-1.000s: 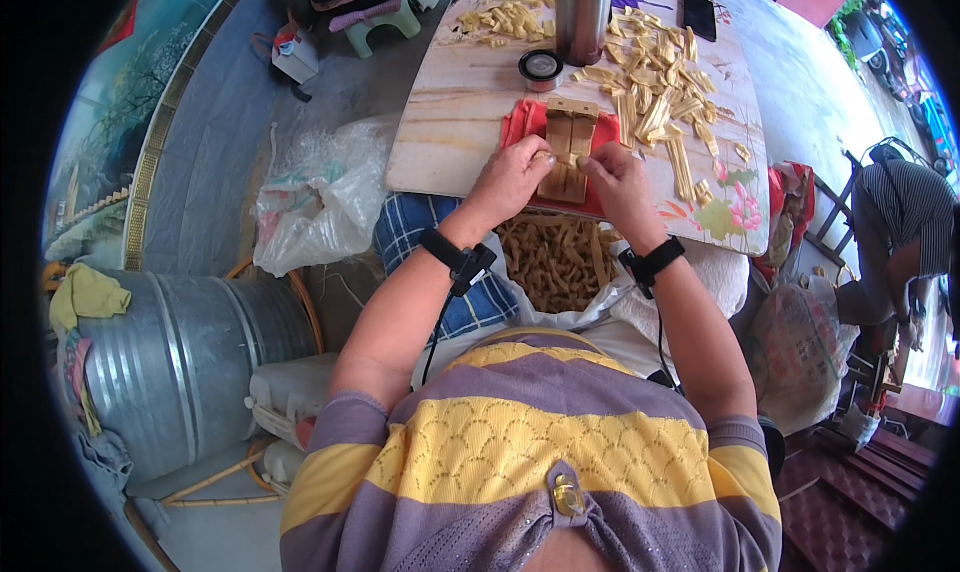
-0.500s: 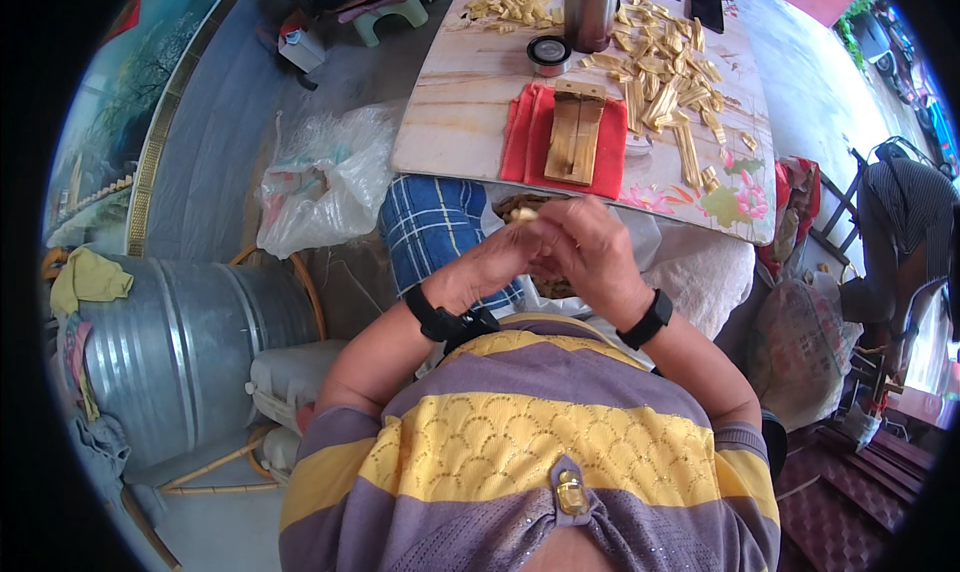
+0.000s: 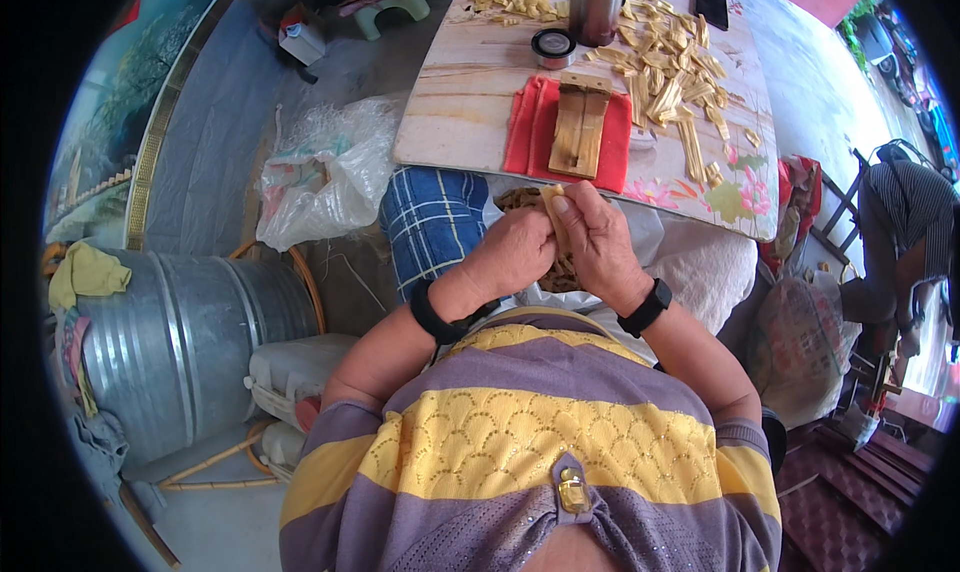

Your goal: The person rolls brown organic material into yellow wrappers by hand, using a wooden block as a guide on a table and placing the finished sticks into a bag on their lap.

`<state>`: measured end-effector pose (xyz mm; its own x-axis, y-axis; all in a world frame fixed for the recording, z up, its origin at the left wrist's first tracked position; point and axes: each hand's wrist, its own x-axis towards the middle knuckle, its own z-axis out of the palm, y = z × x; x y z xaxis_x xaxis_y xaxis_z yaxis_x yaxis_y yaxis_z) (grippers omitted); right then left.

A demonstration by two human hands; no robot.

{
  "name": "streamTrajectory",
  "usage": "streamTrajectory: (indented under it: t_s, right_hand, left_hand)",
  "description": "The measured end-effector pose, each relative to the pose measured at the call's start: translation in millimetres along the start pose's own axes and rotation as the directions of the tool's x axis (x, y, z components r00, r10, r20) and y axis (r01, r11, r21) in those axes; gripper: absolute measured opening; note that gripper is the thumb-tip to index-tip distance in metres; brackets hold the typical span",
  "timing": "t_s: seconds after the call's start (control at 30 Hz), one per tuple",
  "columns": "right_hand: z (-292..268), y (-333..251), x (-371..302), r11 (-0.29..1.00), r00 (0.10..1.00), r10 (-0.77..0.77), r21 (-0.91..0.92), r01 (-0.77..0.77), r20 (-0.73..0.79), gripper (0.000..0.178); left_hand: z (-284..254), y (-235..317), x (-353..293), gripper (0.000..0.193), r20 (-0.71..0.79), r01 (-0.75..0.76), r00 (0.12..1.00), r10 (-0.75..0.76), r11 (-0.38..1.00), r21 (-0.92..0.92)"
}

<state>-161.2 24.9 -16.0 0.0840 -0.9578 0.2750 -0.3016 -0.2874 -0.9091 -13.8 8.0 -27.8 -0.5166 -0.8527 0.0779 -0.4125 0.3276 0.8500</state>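
Note:
A pale yellow strip stands upright between my hands, just below the table's near edge. My right hand pinches it, with the thumb lying along its face. Against the strip's left side, my left hand is closed with curled fingers, and its fingertips are partly hidden. Below both hands is an open white bag with brownish pieces inside. On the table, a grooved wooden block rests on a folded red cloth.
Many similar yellow strips lie on the patterned table, around a metal tumbler. A round lid and a phone are there too. A metal drum stands at left; another person bends at far right.
My hands have drawn slightly apart and turned. The strip, mostly hidden before, now shows upright between them. The view has shifted slightly.

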Motion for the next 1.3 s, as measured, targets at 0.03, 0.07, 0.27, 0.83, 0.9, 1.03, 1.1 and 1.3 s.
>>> streamTrajectory:
  t_s: [0.03,0.07,0.27,0.83,0.9,1.03,1.1,1.3]
  right_hand:
    - [-0.7,-0.5,-0.6,0.997,0.998,0.069,0.031,-0.069,0.010,0.015]
    - [-1.4,-0.8,1.4,0.956,0.983,0.182,0.228,-0.186,0.039,0.016]
    - [-4.0,-6.1,3.7,0.579,0.878,0.396,0.669,-0.467,0.269,0.019]
    - [-32.6,-27.6,1.6,0.910,0.920,0.199,0.284,-0.302,0.339,0.022]
    - [-28.8,-22.9,3.0,0.901,0.957,0.194,0.345,-0.262,0.217,0.021]
    - [-27.8,-11.9,6.7,0.823,0.956,0.199,0.494,-0.282,0.215,0.018]
    - [-26.3,-6.1,6.2,0.756,0.924,0.345,0.533,-0.379,0.168,0.021]
    - [-51.2,5.1,12.0,0.550,0.852,0.510,0.715,-0.431,0.121,0.034]
  left_hand:
    - [-2.7,0.7,-0.7,0.011,-0.092,-0.110,0.987,0.135,0.965,0.240]
    - [-7.9,2.5,1.0,0.013,-0.134,-0.179,0.965,0.224,0.941,0.286]
    - [-13.6,17.9,6.4,0.034,-0.359,-0.324,0.816,0.452,0.874,0.363]
    - [-23.0,10.3,7.2,0.016,-0.176,-0.078,0.984,0.029,0.959,-0.274]
    - [-19.9,21.7,5.1,0.016,-0.175,-0.058,0.984,0.017,0.972,-0.227]
    - [-18.5,33.3,4.4,0.023,-0.135,-0.018,0.990,-0.029,0.943,-0.331]
    - [-18.2,29.7,5.8,0.023,-0.050,0.033,0.997,-0.056,0.928,-0.371]
    - [-33.8,29.4,6.1,0.024,0.000,0.035,0.998,-0.056,0.637,-0.770]
